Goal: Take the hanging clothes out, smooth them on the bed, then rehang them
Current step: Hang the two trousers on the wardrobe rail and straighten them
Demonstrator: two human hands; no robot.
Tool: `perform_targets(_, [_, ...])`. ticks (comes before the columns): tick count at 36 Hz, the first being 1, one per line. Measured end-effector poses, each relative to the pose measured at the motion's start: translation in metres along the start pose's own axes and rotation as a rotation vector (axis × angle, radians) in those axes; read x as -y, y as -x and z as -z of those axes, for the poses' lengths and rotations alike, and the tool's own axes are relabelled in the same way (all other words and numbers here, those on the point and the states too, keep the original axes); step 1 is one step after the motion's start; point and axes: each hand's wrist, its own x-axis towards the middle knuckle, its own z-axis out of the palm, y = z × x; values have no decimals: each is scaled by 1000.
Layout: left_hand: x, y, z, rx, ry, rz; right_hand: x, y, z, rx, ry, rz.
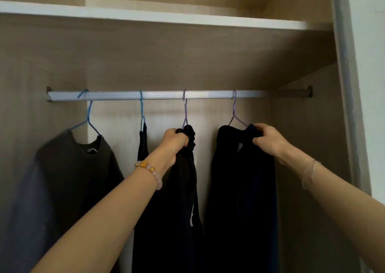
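Observation:
Several garments hang on wire hangers from a silver rail (pixel 166 95) inside a wooden wardrobe. A grey top (pixel 68 168) hangs at the left on a blue hanger (pixel 88 116). Beside it a thin dark garment (pixel 143 143) hangs on a second blue hanger. My left hand (pixel 174 145) is shut on the top of a black garment (pixel 183 189) under a purple hanger (pixel 185 114). My right hand (pixel 268 139) is shut on the shoulder of another black garment (pixel 239 179), which hangs on the rightmost purple hanger (pixel 235 114).
A white shelf (pixel 166 18) runs across above the rail. The wardrobe's right side panel (pixel 302 147) stands close to my right hand, and its front edge (pixel 350 106) lies further right. The bed is not in view.

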Motion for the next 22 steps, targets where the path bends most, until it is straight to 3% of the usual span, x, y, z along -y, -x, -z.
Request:
perform_targets(4, [3, 3, 8, 56, -159, -39, 7, 5, 8, -58, 180, 24])
perform_targets(10, [-5, 19, 49, 2, -418, -353, 69, 29, -29, -257, 256, 398])
perform_targets(15, [-25, 42, 108, -276, -521, -628, 129, 47, -89, -41, -60, 489])
perform_targets(18, [-29, 38, 148, -448, -795, -552, 155, 55, -125, 162, -151, 429])
perform_targets(22, [-27, 33, 186, -506, -1094, -287, 169, 53, -169, 315, -161, 291])
